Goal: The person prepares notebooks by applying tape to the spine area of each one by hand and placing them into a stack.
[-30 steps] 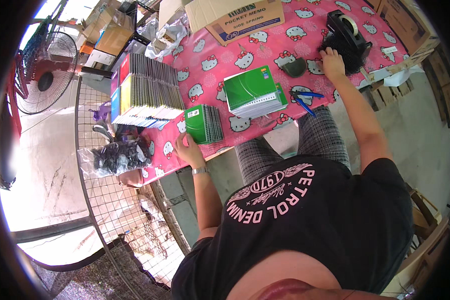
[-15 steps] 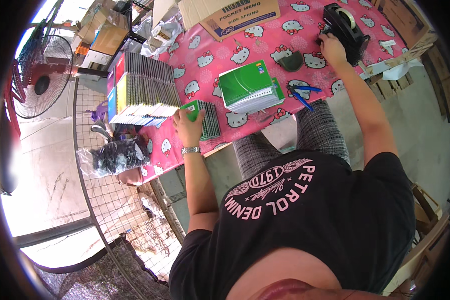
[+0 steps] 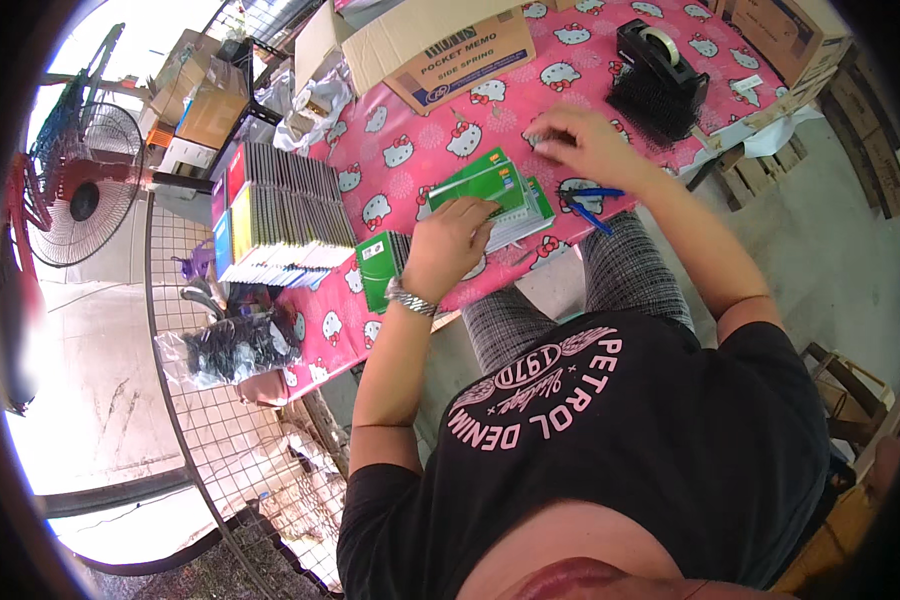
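A stack of green-covered notebooks [image 3: 517, 228] lies near the table's front edge. My left hand [image 3: 455, 238], with a watch on the wrist, is closed on the left side of the top green notebook [image 3: 495, 187], which sits askew over the others. Beyond the stack on the right, my right hand [image 3: 585, 140] hovers over the table with its fingers curled together; whatever is between the fingertips is too small and blurred to name. Blue-handled pliers [image 3: 588, 208] lie just right of the stack. Several bound green notebooks [image 3: 375, 268] form a row left of my left hand.
Tall rows of spiral notebooks [image 3: 285, 215] stand at the left. A black tape dispenser [image 3: 660, 60] and a pile of black binding coils [image 3: 655, 105] sit back right. An open cardboard box [image 3: 460, 65] is at the back, and a fan [image 3: 85, 195] stands far left.
My left hand has moved right from the row of bound green notebooks to the stack, whose top notebook is now shifted. My right hand has come left from the pile of black coils.
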Tool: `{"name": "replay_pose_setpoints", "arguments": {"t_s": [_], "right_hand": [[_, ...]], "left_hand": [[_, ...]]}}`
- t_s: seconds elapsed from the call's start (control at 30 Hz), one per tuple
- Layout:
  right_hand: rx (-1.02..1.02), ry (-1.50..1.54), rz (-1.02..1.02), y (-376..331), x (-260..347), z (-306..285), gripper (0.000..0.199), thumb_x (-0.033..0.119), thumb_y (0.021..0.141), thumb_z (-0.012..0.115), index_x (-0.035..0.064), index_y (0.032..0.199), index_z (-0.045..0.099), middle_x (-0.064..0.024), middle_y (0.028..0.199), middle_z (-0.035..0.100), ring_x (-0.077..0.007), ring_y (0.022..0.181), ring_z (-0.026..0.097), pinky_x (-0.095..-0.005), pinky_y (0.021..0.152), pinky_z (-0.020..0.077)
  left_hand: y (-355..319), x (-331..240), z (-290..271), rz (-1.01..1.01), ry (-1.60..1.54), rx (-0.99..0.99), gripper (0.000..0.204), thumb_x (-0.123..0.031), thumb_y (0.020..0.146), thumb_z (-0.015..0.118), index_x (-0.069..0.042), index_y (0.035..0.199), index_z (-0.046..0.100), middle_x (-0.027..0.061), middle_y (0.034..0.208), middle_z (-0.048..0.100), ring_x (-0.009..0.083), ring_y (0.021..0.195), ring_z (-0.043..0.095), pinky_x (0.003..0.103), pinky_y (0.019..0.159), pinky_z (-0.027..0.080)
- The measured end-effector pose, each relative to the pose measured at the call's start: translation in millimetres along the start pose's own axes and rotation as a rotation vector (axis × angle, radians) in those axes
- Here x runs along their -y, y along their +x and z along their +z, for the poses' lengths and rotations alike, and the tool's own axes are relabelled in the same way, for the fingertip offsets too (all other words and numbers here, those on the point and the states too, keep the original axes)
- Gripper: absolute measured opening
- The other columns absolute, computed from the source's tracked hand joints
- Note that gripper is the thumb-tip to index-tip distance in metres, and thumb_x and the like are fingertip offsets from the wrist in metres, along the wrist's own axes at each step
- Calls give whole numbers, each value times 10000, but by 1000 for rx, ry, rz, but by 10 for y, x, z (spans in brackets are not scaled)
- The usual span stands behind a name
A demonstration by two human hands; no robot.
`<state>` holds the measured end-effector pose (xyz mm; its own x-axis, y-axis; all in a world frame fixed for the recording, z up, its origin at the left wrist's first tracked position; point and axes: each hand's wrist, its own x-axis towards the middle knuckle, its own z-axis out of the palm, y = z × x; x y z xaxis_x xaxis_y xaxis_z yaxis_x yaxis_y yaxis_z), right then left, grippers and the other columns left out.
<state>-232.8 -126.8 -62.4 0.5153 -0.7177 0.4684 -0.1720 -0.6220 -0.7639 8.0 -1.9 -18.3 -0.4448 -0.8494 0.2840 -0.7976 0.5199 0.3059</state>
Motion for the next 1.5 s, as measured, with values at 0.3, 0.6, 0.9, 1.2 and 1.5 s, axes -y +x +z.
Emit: {"name": "replay_pose_setpoints", "arguments": {"t_s": [0.3, 0.6, 0.9, 1.2, 1.5], "right_hand": [[-142, 15, -87, 131, 260, 235, 257, 70, 845, 668, 85, 1102, 680, -75, 914, 608, -213, 808, 607, -326, 710, 490], [-80, -64, -80, -28, 176, 181, 242, 76, 866, 645, 87, 1106, 671, -88, 905, 603, -225, 789, 598, -327, 676, 478], [-323, 353, 218, -186, 393, 627, 484, 255, 958, 553, 0, 1362, 475, -193, 988, 650, -307, 884, 643, -354, 786, 495], [257, 47, 331, -92, 640, 436, 678, 433, 967, 506, -43, 1428, 364, -243, 929, 603, -293, 877, 629, -383, 754, 481], [167, -97, 87, -40, 334, 347, 559, 399, 984, 477, 6, 1382, 461, -213, 1059, 591, -359, 935, 603, -432, 836, 479]], "left_hand": [[336, 52, 44, -132, 383, -240, 196, -113, 863, 564, -80, 1055, 591, 99, 911, 646, 295, 891, 608, 448, 825, 447], [-198, -86, 374, 64, 470, -114, 268, -153, 843, 626, -90, 1100, 585, 64, 1084, 637, 267, 986, 622, 418, 851, 492], [339, 162, -184, -103, 389, -32, 199, -126, 862, 558, -71, 1054, 562, 110, 870, 635, 294, 876, 613, 456, 779, 453], [335, 209, 93, -124, 334, -212, 243, -160, 849, 604, -56, 1062, 553, 103, 966, 626, 291, 927, 585, 423, 790, 387], [383, 126, 75, -56, 250, -210, 205, -119, 838, 639, -56, 1021, 570, 99, 899, 619, 279, 859, 580, 404, 783, 375]]}}
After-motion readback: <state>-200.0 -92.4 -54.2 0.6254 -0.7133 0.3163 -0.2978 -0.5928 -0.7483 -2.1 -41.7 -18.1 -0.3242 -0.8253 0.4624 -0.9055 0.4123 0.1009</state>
